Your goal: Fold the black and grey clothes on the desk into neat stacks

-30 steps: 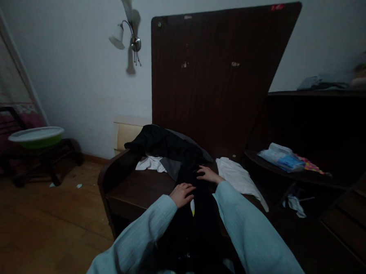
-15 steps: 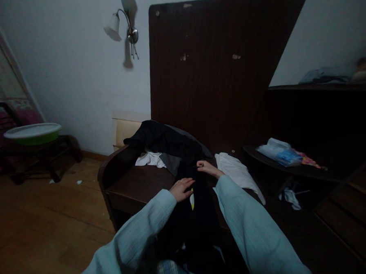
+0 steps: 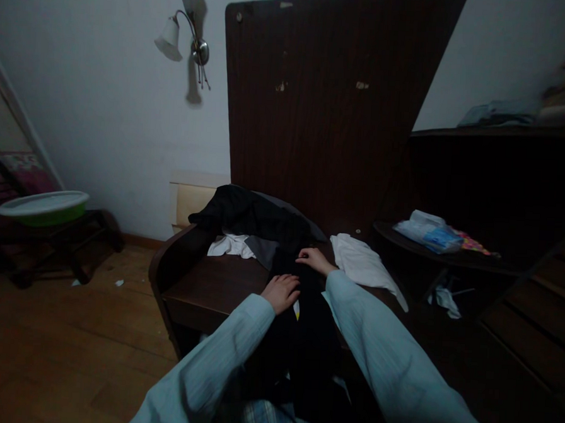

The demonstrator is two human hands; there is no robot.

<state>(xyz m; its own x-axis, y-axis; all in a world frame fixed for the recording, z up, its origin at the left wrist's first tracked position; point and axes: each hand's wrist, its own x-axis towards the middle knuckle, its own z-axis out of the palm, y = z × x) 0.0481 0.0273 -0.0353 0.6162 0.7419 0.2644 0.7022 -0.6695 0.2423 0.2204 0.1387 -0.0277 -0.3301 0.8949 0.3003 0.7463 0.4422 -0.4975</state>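
Black trousers [image 3: 315,320], two long dark legs with a gap between them, stretch from the dresser top down over my lap. On the left leg my left hand [image 3: 281,292] lies palm down, its fingers stretched out. A small white and yellow patch [image 3: 297,310] shows in the gap beside it. My right hand [image 3: 314,260] is a little farther off, thumb and fingers pinched at the black cloth near its far end. Behind it lies a heap of black clothing [image 3: 249,213]. A folded white cloth [image 3: 362,260] is to the right of my right hand.
The dark wooden dresser [image 3: 197,292] has a tall back board [image 3: 316,112]. White cloth [image 3: 232,245] pokes out under the heap. On the right shelf lies a plastic package [image 3: 428,232]. A green basin [image 3: 50,215] sits on a chair at left; a lamp [image 3: 170,39] hangs above.
My right hand has shifted slightly left and nearer to my left hand, still pinched on the cloth. My left hand stays nearly in place. The view has moved a little.
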